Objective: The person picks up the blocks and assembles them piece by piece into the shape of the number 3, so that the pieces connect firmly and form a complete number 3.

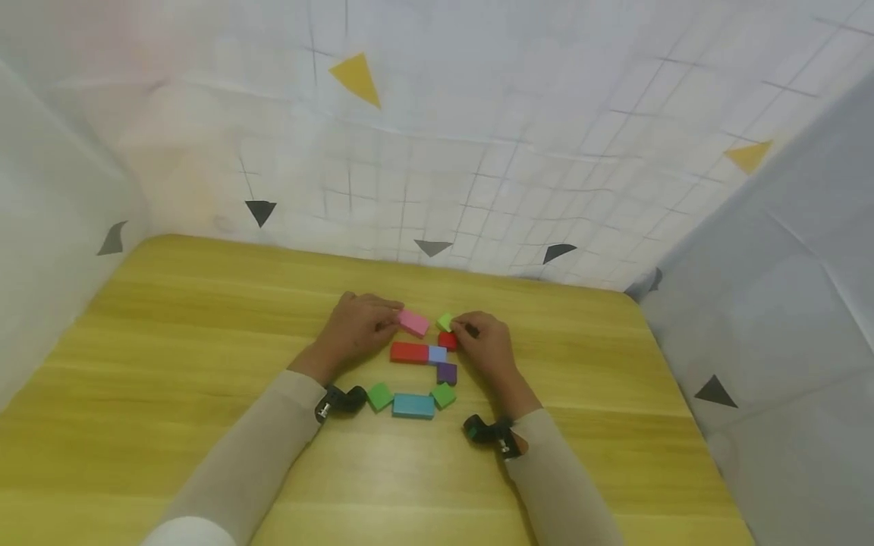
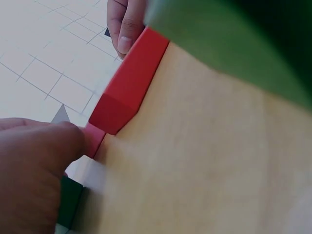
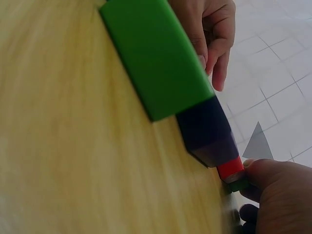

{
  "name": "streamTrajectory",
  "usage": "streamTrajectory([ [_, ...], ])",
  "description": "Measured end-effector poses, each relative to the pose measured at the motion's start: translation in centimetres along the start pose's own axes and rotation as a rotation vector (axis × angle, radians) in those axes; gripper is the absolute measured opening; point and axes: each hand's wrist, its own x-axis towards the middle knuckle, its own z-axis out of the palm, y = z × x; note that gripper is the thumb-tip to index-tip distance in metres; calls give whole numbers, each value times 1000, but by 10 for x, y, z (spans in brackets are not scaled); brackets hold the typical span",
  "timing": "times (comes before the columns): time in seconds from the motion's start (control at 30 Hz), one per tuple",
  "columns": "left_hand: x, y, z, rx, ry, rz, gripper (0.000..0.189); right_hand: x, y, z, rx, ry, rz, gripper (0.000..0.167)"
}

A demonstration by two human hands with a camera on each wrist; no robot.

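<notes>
My left hand (image 1: 358,330) grips the left end of a pink block (image 1: 413,323); its thumb covers part of that block in the left wrist view. Close by this hand shows a dark green block (image 2: 70,202), partly hidden. At the top right of the arrangement, my right hand (image 1: 486,341) pinches a light green block (image 1: 445,322). Just below it sits a small red block (image 1: 447,341). A long red block (image 1: 410,353) and a light blue block (image 1: 438,354) lie end to end between the hands, with a purple block (image 1: 447,373) below right.
Nearer me, a blue block (image 1: 413,406) lies between a left green block (image 1: 380,396) and a right green block (image 1: 444,395). The wooden table (image 1: 205,303) meets a patterned white cloth (image 1: 478,152) at the back and sides. Each wrist wears a black camera mount.
</notes>
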Motion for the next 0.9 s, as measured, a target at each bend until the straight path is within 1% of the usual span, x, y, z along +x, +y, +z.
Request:
streamTrajectory([
  [0.03,0,0,1,3,-5,-3,8,0,0,0,-8,1,0,12],
  [0.17,-1,1,3,12,-5,-11,20,-1,2,0,-19,-2,3,12],
  [0.33,-1,1,1,3,4,-36,8,0,1,0,-18,-14,6,13],
  [0.53,-1,3,-1,33,-7,-54,17,-1,1,1,-11,-16,16,13],
  [0.63,-1,2,0,29,-9,-48,20,-1,1,1,-2,-13,18,12],
  [0.8,0,2,1,-21,4,-23,21,-1,-1,1,30,-9,29,12],
  [0.9,1,1,1,-41,12,-11,21,0,-2,1,30,-9,33,12],
])
